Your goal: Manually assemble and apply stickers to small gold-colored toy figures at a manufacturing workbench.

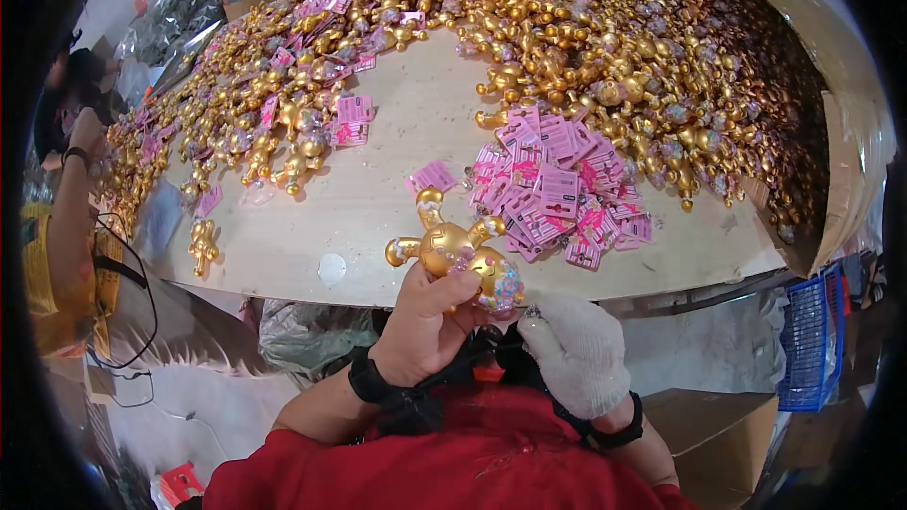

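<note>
My bare left hand [422, 323] is closed around a shiny gold figurine [448, 247], held over the table's near edge. The figurine has rounded limbs and a clear bulb [501, 291] of colourful beads facing my right hand. In a white knit glove, my right hand [583, 351] pinches a small silvery metal piece [532, 313] close beside the bulb. Its exact kind is too small to make out. Just beyond the figurine lies a single pink card [433, 177], and to its right is a heap of pink printed cards [557, 191].
Gold figurines [605, 47] pile up across the far and right parts of the table [416, 104]; more, with pink cards, lie at left [274, 85]. A lone figurine [203, 246] stands out near the left edge. Co-workers' hands [90, 132] show at left and the far side. A blue basket [810, 340] is at right.
</note>
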{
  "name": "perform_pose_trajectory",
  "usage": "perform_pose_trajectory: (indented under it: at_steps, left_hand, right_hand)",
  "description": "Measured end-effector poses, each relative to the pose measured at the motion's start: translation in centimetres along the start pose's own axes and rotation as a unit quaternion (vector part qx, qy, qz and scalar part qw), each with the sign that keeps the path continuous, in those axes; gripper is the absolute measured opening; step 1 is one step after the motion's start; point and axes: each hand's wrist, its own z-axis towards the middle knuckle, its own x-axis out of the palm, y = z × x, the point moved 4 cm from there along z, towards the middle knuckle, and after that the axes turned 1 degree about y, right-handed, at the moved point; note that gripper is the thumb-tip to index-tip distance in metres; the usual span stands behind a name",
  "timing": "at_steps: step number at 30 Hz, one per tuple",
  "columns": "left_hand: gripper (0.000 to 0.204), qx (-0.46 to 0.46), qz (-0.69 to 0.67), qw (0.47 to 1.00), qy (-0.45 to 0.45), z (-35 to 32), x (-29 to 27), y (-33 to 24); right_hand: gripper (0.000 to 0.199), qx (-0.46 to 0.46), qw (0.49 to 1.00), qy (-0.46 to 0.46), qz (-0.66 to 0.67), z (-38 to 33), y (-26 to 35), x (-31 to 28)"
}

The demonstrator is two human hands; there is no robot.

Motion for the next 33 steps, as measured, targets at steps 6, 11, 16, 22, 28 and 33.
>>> perform_pose_trajectory:
  at_steps: [6, 11, 16, 22, 28, 33]
  left_hand:
    - [0.049, 0.001, 0.016, 1.000, -0.002, 0.1, 0.5, 0.1]
    - [0.043, 0.011, 0.019, 1.000, -0.001, 0.2, 1.0, 0.2]
    - [0.031, 0.026, 0.002, 1.000, 0.006, 0.4, 1.0, 0.6]
    - [0.029, 0.045, 0.031, 0.998, 0.006, 0.1, 1.5, 0.7]
    - [0.026, 0.038, 0.086, 0.996, 0.008, 0.3, 1.3, 1.1]
    - [0.023, 0.039, 0.118, 0.992, 0.001, 0.2, 1.4, 0.9]
  right_hand:
    - [0.018, -0.006, 1.000, -0.002, -0.024, 0.2, -0.5, 0.0]
    - [0.013, -0.014, 0.999, -0.035, -0.010, 0.1, -0.7, 0.0]
    - [0.013, -0.009, 1.000, -0.028, 0.001, 0.2, -0.8, 0.0]
    - [0.023, 0.008, 0.999, 0.037, 0.013, 0.0, -0.7, -0.1]
    - [0.020, 0.013, 0.999, 0.041, 0.018, -0.2, -1.2, 0.4]
    - [0.016, -0.004, 0.998, 0.052, 0.047, -0.5, -1.8, 0.7]
